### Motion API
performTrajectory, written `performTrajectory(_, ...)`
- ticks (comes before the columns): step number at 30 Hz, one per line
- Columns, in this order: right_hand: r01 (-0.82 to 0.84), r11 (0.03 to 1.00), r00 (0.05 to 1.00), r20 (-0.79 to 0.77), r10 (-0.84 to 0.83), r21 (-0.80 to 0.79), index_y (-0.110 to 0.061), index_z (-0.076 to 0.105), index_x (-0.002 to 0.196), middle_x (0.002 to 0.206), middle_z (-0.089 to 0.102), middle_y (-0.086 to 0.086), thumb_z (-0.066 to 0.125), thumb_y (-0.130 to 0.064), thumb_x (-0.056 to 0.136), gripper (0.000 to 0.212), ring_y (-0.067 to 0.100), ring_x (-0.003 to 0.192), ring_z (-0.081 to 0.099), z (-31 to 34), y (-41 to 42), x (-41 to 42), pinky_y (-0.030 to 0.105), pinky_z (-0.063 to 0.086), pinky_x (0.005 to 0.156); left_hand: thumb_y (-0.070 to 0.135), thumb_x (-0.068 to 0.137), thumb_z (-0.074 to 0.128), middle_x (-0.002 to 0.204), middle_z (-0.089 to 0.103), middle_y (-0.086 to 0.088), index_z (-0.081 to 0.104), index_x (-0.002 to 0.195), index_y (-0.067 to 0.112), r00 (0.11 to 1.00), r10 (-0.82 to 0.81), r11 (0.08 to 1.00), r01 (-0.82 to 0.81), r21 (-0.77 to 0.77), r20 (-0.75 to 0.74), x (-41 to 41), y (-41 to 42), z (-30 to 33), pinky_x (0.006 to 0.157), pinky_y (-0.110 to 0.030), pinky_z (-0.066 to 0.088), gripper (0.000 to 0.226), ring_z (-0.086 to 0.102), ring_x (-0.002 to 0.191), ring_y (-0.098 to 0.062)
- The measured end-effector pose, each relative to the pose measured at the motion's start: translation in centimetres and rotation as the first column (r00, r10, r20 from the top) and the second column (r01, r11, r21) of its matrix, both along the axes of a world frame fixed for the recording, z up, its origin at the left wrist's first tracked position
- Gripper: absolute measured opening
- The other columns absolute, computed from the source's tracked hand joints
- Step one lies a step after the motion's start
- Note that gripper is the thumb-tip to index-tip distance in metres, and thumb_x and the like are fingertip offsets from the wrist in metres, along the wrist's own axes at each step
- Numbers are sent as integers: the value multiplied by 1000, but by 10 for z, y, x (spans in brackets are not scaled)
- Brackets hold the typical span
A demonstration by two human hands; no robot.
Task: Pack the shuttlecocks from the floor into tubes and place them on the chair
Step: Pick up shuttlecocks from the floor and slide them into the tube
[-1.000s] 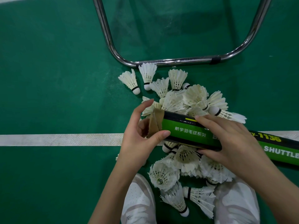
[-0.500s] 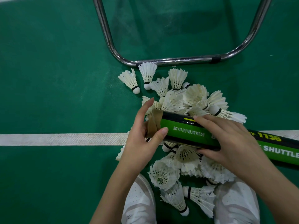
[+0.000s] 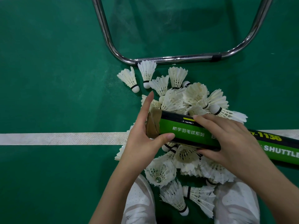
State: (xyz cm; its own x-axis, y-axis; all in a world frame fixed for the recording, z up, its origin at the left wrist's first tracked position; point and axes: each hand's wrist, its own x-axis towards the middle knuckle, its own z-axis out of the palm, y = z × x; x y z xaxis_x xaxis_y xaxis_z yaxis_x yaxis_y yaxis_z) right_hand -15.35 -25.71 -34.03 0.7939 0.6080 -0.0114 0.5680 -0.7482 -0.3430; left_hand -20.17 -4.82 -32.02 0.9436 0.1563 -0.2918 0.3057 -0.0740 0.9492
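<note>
A long green and black shuttlecock tube (image 3: 182,131) lies level across the middle, its taped brown left end facing my left hand (image 3: 142,141). That hand covers the tube's left end, thumb underneath on the green label and forefinger straight up along the far side. My right hand (image 3: 226,139) grips the tube's middle from above, fingers curled over it. Below and behind the tube, a heap of several white feather shuttlecocks (image 3: 186,97) lies on the green floor. Whether anything is inside the tube is hidden.
The chair's chrome tube frame (image 3: 161,59) curves across the floor just beyond the heap. A white court line (image 3: 61,138) runs left to right under the tube. My two white shoes (image 3: 140,206) stand at the bottom edge among shuttlecocks.
My left hand has slid closer over the tube's taped end, palm now against it and forefinger straightened. The tube and right hand have barely moved.
</note>
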Motion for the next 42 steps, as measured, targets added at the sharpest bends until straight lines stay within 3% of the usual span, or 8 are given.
performTrajectory(10,12,1000,1000,-13,-13,-19,-24,42,132,118,60,1,83,-39,52,91,23,104,57,3,10,4,39,43,89,0,80,71,139,50,9,24,135,62,1000,-22,999,22,-28,-6,6,8,-4,100,-43,48,95,58,119,-12)
performTrajectory(15,-19,999,998,-57,16,-51,-24,40,132,121,58,0,80,-41,56,88,24,103,59,6,16,-5,41,44,88,3,79,69,117,64,6,17,136,57,998,-62,997,60,-48,-28,-4,18,-4,97,-32,50,94,63,109,-11)
performTrajectory(17,-31,999,997,-71,28,-44,-24,40,133,123,57,-1,79,-42,57,87,23,104,59,6,17,-10,41,42,90,12,78,69,129,56,-4,15,138,60,993,-113,992,111,-56,-31,-5,22,-1,102,-37,46,94,57,119,-16)
performTrajectory(20,-24,999,999,-39,23,-25,-24,42,133,123,58,1,81,-41,56,89,23,104,59,11,17,-11,42,42,90,4,83,68,146,40,-15,13,139,61,990,-139,990,138,-28,-22,-4,27,5,100,-36,48,97,56,121,-16)
performTrajectory(25,-32,999,992,122,35,-26,-21,49,129,116,62,2,87,-37,48,91,23,99,58,22,17,-9,42,47,83,4,77,74,108,68,12,15,136,59,996,-87,996,87,25,-1,-13,26,9,86,-18,52,100,67,98,-6)
performTrajectory(29,-61,997,990,126,67,-52,-23,46,129,116,62,2,88,-36,47,93,25,98,62,20,16,-11,42,47,83,7,79,72,129,59,7,14,134,62,995,-93,996,93,12,-28,-19,25,5,97,-27,48,97,63,108,-7)
performTrajectory(37,-56,997,997,48,59,-52,-24,45,130,120,60,-1,87,-37,48,93,23,103,61,8,16,-12,41,45,87,0,86,62,132,51,7,7,143,50,985,-150,987,145,-63,-83,-12,27,0,96,-18,45,94,62,109,-3)
performTrajectory(42,-48,997,997,50,51,-54,-23,46,131,120,60,1,87,-35,50,91,25,103,60,9,13,-7,43,44,87,8,80,68,102,71,16,16,141,50,997,-39,999,37,-36,-61,-20,26,-4,85,-15,48,91,67,96,-6)
